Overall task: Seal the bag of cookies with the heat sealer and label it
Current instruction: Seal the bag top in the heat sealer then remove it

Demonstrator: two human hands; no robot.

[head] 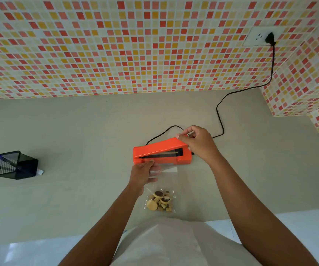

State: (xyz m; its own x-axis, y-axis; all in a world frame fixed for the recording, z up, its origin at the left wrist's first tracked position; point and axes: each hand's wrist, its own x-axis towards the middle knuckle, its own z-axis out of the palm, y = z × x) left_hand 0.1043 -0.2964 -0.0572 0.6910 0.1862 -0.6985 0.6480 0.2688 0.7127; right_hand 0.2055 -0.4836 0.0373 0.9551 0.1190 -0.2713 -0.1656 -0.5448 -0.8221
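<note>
I see the orange heat sealer (162,151) at the middle of the grey table (68,131), its lid lifted and the dark sealing strip showing. My right hand (197,141) pinches the raised lid's far edge at about 1 o'clock, grip narrow on the lid. My left hand (143,173) grips the top of the clear bag (160,181) near its left edge, right at the sealer's front lip. The cookies (159,201) sit heaped at the bag's bottom, at 6 o'clock from the sealer, near my body.

To do this step well, I judge that I should slide the bag's mouth flat across the strip, with no folds and both layers aligned, and keep the cookies well back from the jaw. Then press the lid down evenly. The cord (220,116) runs to the wall socket (260,36) at 1 o'clock, plugged in. A mesh pen holder (14,166) waits at 9 o'clock, presumably for labelling.
</note>
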